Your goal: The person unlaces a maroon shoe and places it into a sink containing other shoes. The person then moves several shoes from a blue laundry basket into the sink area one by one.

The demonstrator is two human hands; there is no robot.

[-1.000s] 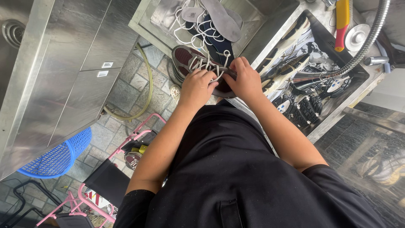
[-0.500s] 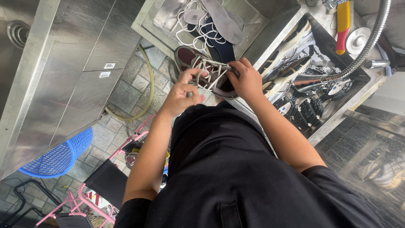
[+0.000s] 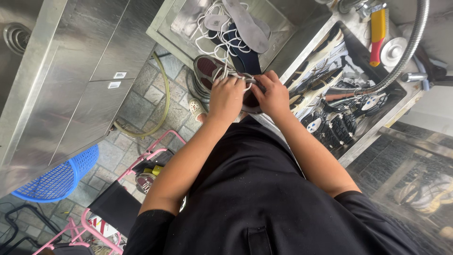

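**A:** What are the fingers doing?

**B:** The fingers point(image 3: 236, 83) of the left hand point(image 3: 226, 97) are curled down and pressed on the white laces point(image 3: 225, 72) of a dark red sneaker point(image 3: 210, 71). The right hand point(image 3: 272, 94) is just beside it, with its fingers bent over the back part of the same shoe. Both hands are tight on the shoe. I think the left fingers pinch a lace, but the hand hides it, so I am not sure.

**A:** Where is the shoe?

**B:** It sits at the edge of a shiny metal sink point(image 3: 302, 35), right in front of the person. Its toe points away to the left.

**A:** What is around it?

**B:** Behind the shoe, in the sink, there are loose white laces point(image 3: 212, 23), a grey insole point(image 3: 245, 23) and a dark blue insole point(image 3: 247, 54). To the right is a tub point(image 3: 358, 47) full of other sneakers point(image 3: 330, 99), lying on top of each other. A red and yellow brush point(image 3: 376, 30) lies at the far side, near a bendy metal hose point(image 3: 406, 56).

**A:** And lower down?

**B:** On the stone floor to the left there is a blue basket point(image 3: 56, 177), a pink folding chair point(image 3: 118, 203) and a yellowish hose point(image 3: 163, 94). A metal cabinet point(image 3: 85, 80) stands to the left of them.
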